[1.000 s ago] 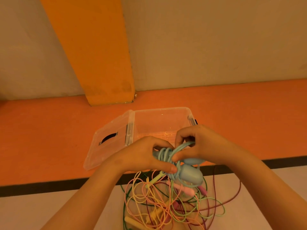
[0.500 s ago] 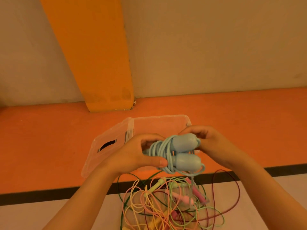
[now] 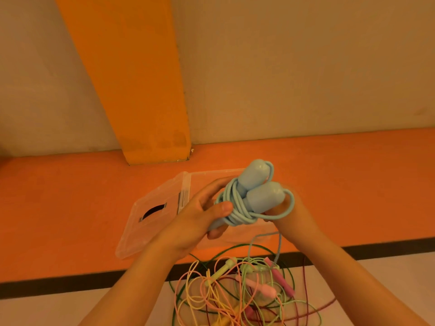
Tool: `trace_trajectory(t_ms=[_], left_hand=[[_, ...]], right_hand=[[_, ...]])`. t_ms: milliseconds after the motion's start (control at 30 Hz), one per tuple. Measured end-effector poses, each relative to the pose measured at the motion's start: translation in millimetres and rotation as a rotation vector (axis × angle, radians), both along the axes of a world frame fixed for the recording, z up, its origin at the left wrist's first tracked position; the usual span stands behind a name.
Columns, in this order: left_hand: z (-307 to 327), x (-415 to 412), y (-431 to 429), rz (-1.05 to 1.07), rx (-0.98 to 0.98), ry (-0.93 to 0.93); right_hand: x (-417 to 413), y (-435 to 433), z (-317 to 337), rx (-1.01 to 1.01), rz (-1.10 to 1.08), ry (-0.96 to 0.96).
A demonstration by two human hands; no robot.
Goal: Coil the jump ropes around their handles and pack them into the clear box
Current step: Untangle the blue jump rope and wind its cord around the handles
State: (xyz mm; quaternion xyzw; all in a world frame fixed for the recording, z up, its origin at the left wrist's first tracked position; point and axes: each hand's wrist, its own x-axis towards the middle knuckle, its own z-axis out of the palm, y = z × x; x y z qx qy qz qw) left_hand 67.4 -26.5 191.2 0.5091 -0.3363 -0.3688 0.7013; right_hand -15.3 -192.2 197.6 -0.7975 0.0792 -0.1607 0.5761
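My left hand [image 3: 202, 218] grips the coiled blue jump rope [image 3: 259, 196]; right hand [image 3: 290, 216], holding its loose loop, should tuck it tightly.

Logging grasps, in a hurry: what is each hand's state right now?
Left hand: closed, holding the coiled blue jump rope.
Right hand: closed, holding the same rope's loop.

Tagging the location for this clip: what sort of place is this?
Probably an indoor activity or sports room. The floor is bright orange with a black line bordering a paler area, an orange column stands against the plain wall, and loose jump ropes lie on the floor.
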Motion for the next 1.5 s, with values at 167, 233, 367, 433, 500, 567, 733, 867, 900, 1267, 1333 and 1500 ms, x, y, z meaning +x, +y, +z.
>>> trace_trajectory(t_ms=[167, 233, 367, 433, 500, 567, 733, 867, 900, 1267, 1333, 1500], left_hand=[[-3.2, 8.2, -1.7, 0.081, -0.073, 0.065], [-4.4, 12.8, -2.6, 0.145, -0.083, 0.071], [-5.1, 20.9, -3.1, 0.321, -0.054, 0.104], [-3.8, 24.9, -0.9, 0.407, -0.004, 0.087], [-3.8, 26.7, 1.4, 0.500, 0.071, 0.061], [-6.2, 25.7, 2.2, 0.570, 0.168, -0.006], [-15.9, 19.4, 0.2, 0.608, 0.398, -0.210], [-28.1, 15.9, 0.0, 0.520, 0.579, -0.487], [-29.2, 13.6, -0.4, 0.484, 0.614, -0.556], [-24.0, 2.3, 2.4, 0.279, 0.631, -0.847], [-21.8, -0.5, 1.9, 0.272, 0.641, -0.883], [-15.9, -7.9, 0.5, 0.182, 0.611, -0.775]], right_hand=[[-1.0, 3.7, -5.2, -0.081, -0.024, -0.064], [-0.3, 2.7, -10.2, -0.103, 0.005, -0.059], [-0.2, -1.6, -20.2, -0.256, -0.013, -0.018], [-1.3, -3.4, -22.1, -0.383, -0.021, 0.013], [-2.5, -1.0, -18.4, -0.550, -0.026, 0.034], [-4.5, 5.1, -14.5, -0.729, -0.034, 0.017], [-6.8, 14.5, -11.7, -1.083, 0.014, -0.108], [-5.3, 14.4, -11.2, -1.211, 0.052, -0.162], [-5.1, 13.6, -11.8, -1.229, 0.056, -0.185], [0.6, 3.3, -14.6, -0.897, 0.276, -0.127], [-2.0, -1.6, -10.8, -0.842, 0.310, -0.015], [-5.8, 0.7, -6.4, -0.697, 0.417, 0.165]])
